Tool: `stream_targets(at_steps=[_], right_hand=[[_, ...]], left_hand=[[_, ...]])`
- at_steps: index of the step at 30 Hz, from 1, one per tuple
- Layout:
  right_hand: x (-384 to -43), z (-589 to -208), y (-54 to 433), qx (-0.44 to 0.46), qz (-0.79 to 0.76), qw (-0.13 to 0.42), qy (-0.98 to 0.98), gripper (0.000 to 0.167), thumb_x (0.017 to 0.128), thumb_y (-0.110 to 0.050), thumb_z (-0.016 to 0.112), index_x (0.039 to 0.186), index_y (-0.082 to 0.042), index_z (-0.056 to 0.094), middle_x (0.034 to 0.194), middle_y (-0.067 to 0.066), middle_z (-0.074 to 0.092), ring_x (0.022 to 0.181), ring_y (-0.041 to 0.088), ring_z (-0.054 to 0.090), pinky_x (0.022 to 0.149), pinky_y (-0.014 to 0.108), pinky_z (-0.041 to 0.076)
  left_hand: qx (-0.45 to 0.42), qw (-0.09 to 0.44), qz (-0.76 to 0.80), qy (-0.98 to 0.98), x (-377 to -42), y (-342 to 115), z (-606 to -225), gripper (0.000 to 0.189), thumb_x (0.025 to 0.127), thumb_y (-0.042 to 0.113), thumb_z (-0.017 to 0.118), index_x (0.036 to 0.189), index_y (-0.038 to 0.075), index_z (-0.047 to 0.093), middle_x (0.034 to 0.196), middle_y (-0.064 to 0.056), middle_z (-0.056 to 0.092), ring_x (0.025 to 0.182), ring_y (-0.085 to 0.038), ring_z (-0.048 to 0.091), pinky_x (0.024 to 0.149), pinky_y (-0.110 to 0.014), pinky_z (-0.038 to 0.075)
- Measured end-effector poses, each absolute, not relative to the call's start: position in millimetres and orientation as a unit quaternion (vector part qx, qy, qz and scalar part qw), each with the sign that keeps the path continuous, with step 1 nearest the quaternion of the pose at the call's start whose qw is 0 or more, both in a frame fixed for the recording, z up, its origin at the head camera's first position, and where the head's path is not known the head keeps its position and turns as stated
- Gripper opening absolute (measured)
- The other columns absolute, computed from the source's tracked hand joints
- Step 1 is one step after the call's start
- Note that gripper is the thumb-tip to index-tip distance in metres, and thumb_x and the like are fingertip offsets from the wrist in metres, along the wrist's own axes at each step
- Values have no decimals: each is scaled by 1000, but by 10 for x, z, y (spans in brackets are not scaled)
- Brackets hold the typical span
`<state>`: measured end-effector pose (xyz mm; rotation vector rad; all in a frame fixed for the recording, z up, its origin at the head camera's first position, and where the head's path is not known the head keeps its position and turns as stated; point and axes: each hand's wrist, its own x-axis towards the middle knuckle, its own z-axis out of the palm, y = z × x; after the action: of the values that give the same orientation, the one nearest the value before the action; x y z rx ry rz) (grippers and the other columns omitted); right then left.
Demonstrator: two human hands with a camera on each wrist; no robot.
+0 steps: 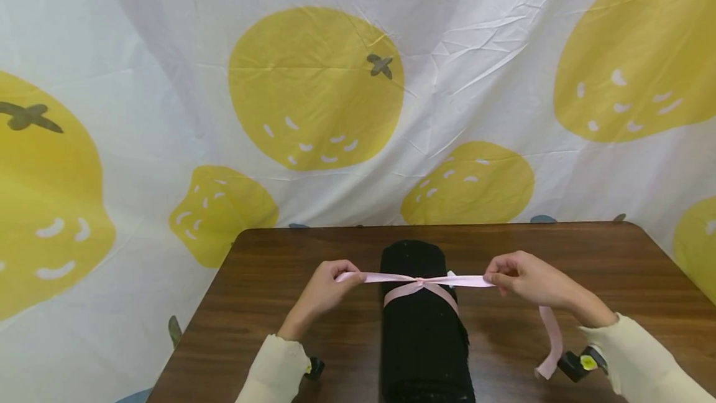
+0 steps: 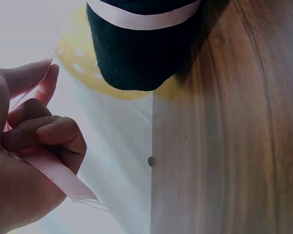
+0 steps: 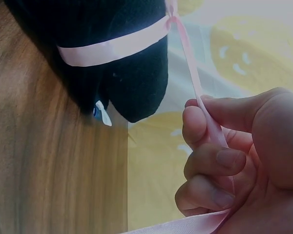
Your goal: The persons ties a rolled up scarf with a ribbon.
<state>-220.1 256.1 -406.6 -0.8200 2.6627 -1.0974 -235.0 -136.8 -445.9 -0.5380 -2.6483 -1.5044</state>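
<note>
A rolled black cloth [image 1: 422,341] lies lengthwise on the table, with a pink ribbon [image 1: 391,277] passed round it and crossed in a knot on top. My left hand [image 1: 330,288] pinches one end of the ribbon to the left of the roll; a short frayed tail [image 2: 58,173] hangs out below its curled fingers in the left wrist view. On the other side my right hand [image 1: 528,278] grips the opposite end, and a longer tail [image 1: 550,341] drops from it toward the tabletop. Both stretches between hands and knot look taut. A small white tag [image 3: 105,114] sticks out from the roll.
The brown wooden table [image 1: 224,328] ends at a back edge just beyond the roll. Behind it hangs a white curtain [image 1: 168,111] printed with yellow fruit. Dark camera mounts [image 1: 576,362] sit at both wrists, under cream sleeves [image 1: 643,353].
</note>
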Motion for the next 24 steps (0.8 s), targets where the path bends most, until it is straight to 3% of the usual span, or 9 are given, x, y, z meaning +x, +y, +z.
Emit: stream_targets(at_steps=[24], right_hand=[[-2247, -4446, 2695, -316, -397, 103, 855, 14, 98, -6, 57, 88, -6, 66, 63, -3, 59, 56, -1, 43, 47, 21, 34]], left_hand=[[-164, -5, -462, -871, -2298, -1496, -4766, 13, 93, 22, 69, 85, 11, 71, 78, 2, 61, 74, -13, 51, 69, -27, 41]])
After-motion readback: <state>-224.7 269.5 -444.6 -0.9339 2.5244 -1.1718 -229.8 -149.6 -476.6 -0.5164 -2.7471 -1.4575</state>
